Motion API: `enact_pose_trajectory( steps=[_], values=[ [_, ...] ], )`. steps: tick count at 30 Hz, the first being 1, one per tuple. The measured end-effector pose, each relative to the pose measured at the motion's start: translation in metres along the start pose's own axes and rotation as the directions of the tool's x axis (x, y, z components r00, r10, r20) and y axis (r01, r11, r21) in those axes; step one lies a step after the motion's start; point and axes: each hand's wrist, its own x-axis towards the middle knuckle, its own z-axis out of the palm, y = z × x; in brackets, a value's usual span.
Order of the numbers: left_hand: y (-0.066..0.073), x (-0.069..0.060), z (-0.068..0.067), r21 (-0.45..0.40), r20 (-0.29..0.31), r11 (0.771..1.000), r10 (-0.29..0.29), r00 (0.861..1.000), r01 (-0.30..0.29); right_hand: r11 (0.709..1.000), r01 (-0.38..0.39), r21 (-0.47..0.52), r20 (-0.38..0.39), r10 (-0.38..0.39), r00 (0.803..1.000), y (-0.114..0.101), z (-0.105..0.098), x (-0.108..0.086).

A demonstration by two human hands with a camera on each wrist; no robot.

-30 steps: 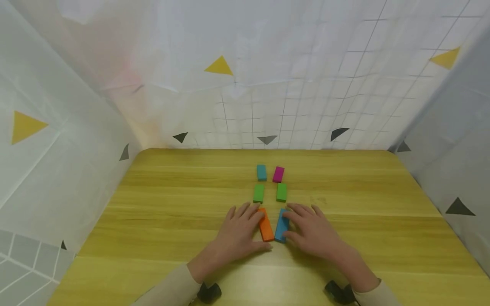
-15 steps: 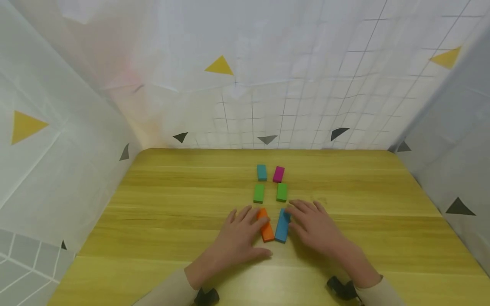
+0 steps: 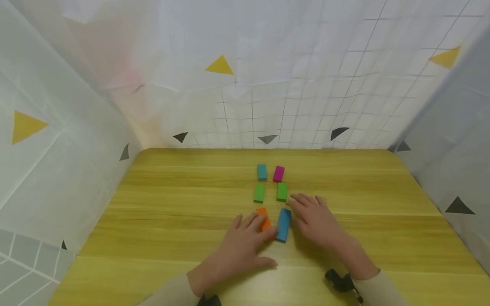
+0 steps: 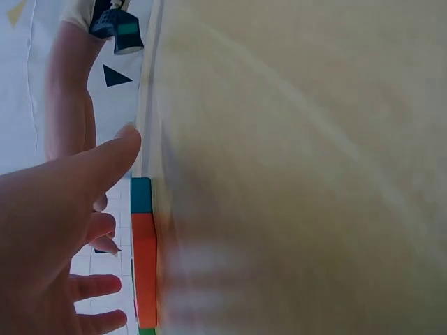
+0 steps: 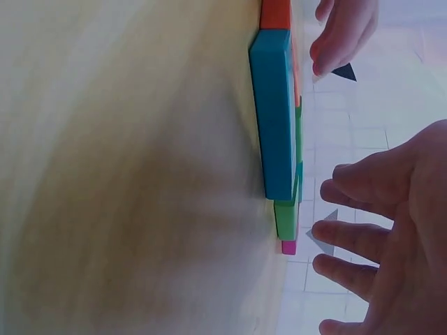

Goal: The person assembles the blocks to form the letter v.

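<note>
Pale sheets (image 3: 287,51) walled the wood-grained counter (image 3: 172,204) left, right and far; left hand (image 3: 245,246) and right hand (image 3: 317,221) were loosely spread near blocks (image 3: 283,226).

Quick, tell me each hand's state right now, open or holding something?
Left hand: open, over the orange block, not gripping it.
Right hand: open, beside the blue block, holding nothing.

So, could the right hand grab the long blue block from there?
Likely yes: the right hand is just beside the long blue block, with nothing visible between them in the head view.
</note>
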Motion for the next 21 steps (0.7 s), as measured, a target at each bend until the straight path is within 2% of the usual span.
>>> enact_pose_trajectory(
  steps=[9, 14, 21],
  values=[
    [0.008, -0.004, 0.002, 0.007, 0.013, 1.0, -0.027, 1.0, 0.027, 0.997, -0.019, -0.076, -0.008, 0.018, 1.0, 0.0, -0.003, 0.005],
    [0.011, -0.005, 0.002, 0.005, 0.016, 0.999, -0.036, 0.999, 0.036, 0.997, -0.029, -0.068, -0.011, 0.028, 1.0, 0.003, -0.003, 0.008],
    [0.014, -0.006, 0.002, -0.012, 0.053, 0.998, -0.063, 0.997, 0.064, 0.998, -0.032, -0.06, -0.014, 0.031, 0.999, 0.008, -0.003, 0.012]
  ],
)
